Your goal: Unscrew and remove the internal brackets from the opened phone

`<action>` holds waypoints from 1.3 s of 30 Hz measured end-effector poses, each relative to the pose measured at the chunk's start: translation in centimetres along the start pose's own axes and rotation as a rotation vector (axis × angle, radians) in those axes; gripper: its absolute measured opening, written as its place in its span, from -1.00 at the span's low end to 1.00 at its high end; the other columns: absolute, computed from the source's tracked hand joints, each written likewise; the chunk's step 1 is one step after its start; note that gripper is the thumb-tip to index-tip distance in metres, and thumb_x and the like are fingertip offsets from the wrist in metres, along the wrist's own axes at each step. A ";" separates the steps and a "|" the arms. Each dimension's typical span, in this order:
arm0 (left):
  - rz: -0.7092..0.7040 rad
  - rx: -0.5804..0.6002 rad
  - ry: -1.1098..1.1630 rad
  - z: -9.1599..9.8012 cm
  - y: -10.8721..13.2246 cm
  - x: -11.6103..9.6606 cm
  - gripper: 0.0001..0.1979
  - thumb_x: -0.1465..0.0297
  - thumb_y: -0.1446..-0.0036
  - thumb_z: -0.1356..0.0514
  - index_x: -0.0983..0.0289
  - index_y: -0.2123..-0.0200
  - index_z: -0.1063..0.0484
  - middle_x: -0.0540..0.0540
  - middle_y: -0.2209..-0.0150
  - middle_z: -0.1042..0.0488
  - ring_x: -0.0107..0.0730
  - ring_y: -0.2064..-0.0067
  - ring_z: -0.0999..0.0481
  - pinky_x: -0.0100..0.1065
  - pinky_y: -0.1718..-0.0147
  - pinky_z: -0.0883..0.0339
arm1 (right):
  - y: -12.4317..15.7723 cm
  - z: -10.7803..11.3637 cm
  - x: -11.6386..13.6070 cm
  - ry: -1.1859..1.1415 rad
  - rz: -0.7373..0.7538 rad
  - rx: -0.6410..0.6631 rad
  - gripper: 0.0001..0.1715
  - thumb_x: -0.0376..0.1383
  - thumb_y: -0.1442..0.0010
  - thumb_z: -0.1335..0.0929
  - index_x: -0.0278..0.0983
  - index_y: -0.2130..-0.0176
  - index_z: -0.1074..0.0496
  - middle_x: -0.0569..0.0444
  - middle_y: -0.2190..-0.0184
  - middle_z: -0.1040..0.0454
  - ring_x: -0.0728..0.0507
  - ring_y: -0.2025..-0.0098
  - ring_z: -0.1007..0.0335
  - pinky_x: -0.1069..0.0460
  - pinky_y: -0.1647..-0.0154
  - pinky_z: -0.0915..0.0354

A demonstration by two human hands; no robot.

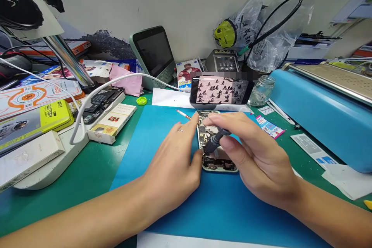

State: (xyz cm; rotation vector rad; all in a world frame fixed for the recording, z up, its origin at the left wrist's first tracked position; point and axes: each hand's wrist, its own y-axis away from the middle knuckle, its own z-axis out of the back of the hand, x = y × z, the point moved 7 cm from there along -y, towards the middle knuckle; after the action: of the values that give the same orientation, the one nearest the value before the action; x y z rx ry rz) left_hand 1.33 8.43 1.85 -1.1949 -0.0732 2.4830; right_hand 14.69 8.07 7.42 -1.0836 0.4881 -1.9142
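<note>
An opened smartphone (220, 164) with bare circuit parts lies on the blue mat (139, 151). My left hand (176, 159) holds the phone along its left edge, index finger near the top and thumb lower down. Between the thumb and fingers of my right hand (258, 159) is a dark screwdriver (214, 142). It slants down to the left, its lower end over the phone's inside; the exact tip is hard to see. A thin pen-like tool (183, 114) lies beyond my left fingers, partly hidden by them.
Behind the mat a second phone (221, 90) stands sideways, playing video, with a glass jar (262, 91) beside it. A blue machine (319, 112) occupies the right. Left are a lamp base (62, 161), boxes (113, 123) and a white cable (116, 80).
</note>
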 end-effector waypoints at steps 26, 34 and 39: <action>-0.043 -0.067 0.024 0.0 0.2 0.7 -0.35 0.43 -0.37 -0.09 0.27 -0.49 -0.10 0.19 -0.42 -0.31 0.12 -0.42 -0.28 0.25 -0.36 -0.25 | 0.8 -0.5 0.5 0.044 0.116 0.020 -0.28 -0.54 -0.37 -0.37 -0.23 -0.40 -0.18 -0.02 -0.14 -0.55 -0.01 -0.06 -0.55 0.08 -0.21 -0.43; -0.150 -0.223 0.204 2.3 0.3 -0.8 -0.48 0.33 -0.46 -0.11 0.19 -0.42 -0.24 0.15 -0.33 -0.44 -0.12 -0.15 -0.54 -0.02 -0.13 -0.49 | 1.4 0.7 3.0 0.135 0.386 -0.027 -0.43 -0.54 -0.37 -0.35 -0.31 -0.29 -0.24 -0.04 0.14 -0.62 -0.09 0.07 -0.59 -0.01 -0.01 -0.54; -0.198 -0.309 0.121 4.4 0.8 -2.3 -0.61 0.36 -0.47 -0.17 0.21 -0.30 -0.40 0.15 -0.22 -0.56 -0.20 -0.07 -0.59 -0.17 -0.05 -0.51 | 2.1 1.4 3.6 0.199 0.483 -0.029 -0.36 -0.53 -0.36 -0.35 -0.29 -0.34 -0.21 -0.03 0.17 -0.65 -0.10 0.13 -0.62 -0.03 0.03 -0.57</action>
State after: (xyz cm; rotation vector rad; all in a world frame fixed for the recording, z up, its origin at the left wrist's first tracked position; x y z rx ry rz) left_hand -0.99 7.33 6.22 -1.3824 -0.5329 2.2770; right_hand 15.97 4.06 8.56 -0.7120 0.8111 -1.5904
